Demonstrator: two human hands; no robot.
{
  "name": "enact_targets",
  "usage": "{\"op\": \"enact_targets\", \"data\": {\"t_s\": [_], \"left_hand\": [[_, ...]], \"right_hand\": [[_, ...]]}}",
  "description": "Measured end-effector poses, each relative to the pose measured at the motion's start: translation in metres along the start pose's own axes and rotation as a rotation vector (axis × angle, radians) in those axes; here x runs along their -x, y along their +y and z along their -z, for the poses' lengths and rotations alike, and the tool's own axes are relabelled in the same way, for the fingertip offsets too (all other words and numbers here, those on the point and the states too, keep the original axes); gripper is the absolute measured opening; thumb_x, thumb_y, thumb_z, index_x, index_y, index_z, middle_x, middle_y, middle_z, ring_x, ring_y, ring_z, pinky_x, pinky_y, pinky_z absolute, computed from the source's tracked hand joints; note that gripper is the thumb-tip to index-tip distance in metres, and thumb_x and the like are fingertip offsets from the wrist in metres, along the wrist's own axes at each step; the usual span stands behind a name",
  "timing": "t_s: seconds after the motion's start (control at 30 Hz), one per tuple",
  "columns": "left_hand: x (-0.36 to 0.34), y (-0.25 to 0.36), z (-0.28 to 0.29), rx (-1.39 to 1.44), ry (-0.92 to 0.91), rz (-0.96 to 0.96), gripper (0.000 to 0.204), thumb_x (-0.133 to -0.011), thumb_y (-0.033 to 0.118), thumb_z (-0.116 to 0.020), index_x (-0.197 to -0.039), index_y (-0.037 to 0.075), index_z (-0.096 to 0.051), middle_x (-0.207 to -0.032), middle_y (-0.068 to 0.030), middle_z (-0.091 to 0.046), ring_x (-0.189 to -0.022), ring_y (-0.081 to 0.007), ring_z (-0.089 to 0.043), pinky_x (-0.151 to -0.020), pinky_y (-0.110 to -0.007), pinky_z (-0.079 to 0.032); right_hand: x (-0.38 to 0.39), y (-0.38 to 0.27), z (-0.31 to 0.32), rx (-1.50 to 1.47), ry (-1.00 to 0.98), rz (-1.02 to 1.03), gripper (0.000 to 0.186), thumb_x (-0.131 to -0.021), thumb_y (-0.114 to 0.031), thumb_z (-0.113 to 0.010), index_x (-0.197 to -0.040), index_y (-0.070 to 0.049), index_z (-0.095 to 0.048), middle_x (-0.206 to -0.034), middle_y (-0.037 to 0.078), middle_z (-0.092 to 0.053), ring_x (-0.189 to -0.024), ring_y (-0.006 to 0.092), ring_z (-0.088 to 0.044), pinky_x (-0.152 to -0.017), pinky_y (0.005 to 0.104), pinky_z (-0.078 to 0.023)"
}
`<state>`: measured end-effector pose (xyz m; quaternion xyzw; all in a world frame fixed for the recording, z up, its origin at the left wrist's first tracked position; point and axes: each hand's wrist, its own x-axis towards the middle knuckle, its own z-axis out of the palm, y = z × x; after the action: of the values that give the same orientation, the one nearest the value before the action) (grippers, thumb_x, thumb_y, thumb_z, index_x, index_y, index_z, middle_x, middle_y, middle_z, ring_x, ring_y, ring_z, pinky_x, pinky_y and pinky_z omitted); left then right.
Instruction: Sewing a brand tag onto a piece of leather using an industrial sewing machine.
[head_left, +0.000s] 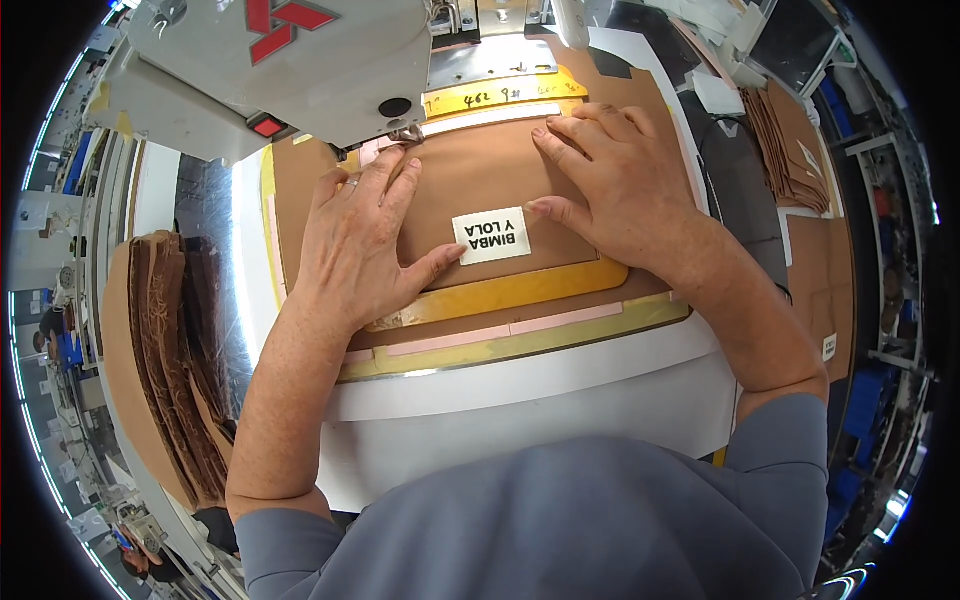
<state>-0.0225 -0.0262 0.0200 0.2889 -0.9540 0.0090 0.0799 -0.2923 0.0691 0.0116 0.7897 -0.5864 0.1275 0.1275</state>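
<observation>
A brown fabric panel (470, 170) lies flat inside a yellow template frame (500, 292). Near the panel's lower middle is a cream label (492, 236) with dark lettering, upside down to me. My left hand (360, 240) rests on the panel's left side, fingers stretched out, its thumb tip at the label's left edge. On the other side, my right hand (635, 180) lies with fingers spread, its fingertips by the white strip (490, 120) along the panel's far edge and its thumb beside the label. The sewing machine's needle area (405, 135) is just beyond my left fingertips.
The grey-white sewing machine head (300, 70) overhangs the far left. Stacked brown pieces (165, 350) with loose threads stand at left; more brown pieces (790, 150) lie at right. A screen (795, 40) is at the far right. White sheeting (520, 400) lies between the frame and my body.
</observation>
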Motion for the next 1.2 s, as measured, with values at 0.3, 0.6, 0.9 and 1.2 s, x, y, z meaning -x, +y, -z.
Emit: {"op": "enact_targets", "data": {"t_s": [0.3,0.6,0.9,1.2], "left_hand": [[-0.004,0.004,0.004,-0.068,-0.009,0.058,0.088,-0.083,0.061,-0.069,-0.145,0.003,-0.049,-0.144,-0.0159,-0.054,-0.129,-0.0291,-0.054,-0.109,-0.046,-0.037],[-0.003,0.000,0.001,-0.153,0.018,0.055,0.087,-0.083,0.062,-0.067,-0.146,0.003,-0.050,-0.139,-0.0111,-0.054,-0.116,-0.0270,-0.059,-0.102,-0.043,-0.040],[0.006,-0.012,0.007,-0.179,-0.013,0.083,0.081,-0.082,0.064,-0.067,-0.149,0.019,-0.052,-0.131,-0.0138,-0.056,-0.113,-0.0307,-0.059,-0.103,-0.043,-0.039],[0.000,-0.005,0.009,-0.235,-0.046,0.121,0.084,-0.084,0.074,-0.059,-0.149,0.022,-0.052,-0.125,-0.0152,-0.059,-0.108,-0.0309,-0.061,-0.105,-0.046,-0.037]], "right_hand": [[0.002,0.003,-0.002,-0.024,-0.033,-0.001,0.061,-0.095,-0.052,-0.062,-0.129,-0.001,-0.063,-0.134,0.008,-0.061,-0.126,0.0247,-0.050,-0.109,0.0426,-0.035],[-0.003,-0.001,0.000,-0.074,-0.088,0.002,0.067,-0.093,-0.054,-0.064,-0.133,-0.001,-0.061,-0.138,0.009,-0.058,-0.130,0.0255,-0.048,-0.112,0.0433,-0.034],[-0.016,-0.014,-0.009,-0.069,-0.013,0.069,0.067,-0.093,-0.055,-0.063,-0.128,0.001,-0.063,-0.130,0.008,-0.061,-0.122,0.0229,-0.050,-0.109,0.0416,-0.036],[-0.021,-0.013,-0.008,-0.096,-0.052,0.088,0.065,-0.091,-0.053,-0.066,-0.127,0.001,-0.063,-0.131,0.010,-0.060,-0.124,0.0276,-0.051,-0.106,0.0421,-0.037]]}}
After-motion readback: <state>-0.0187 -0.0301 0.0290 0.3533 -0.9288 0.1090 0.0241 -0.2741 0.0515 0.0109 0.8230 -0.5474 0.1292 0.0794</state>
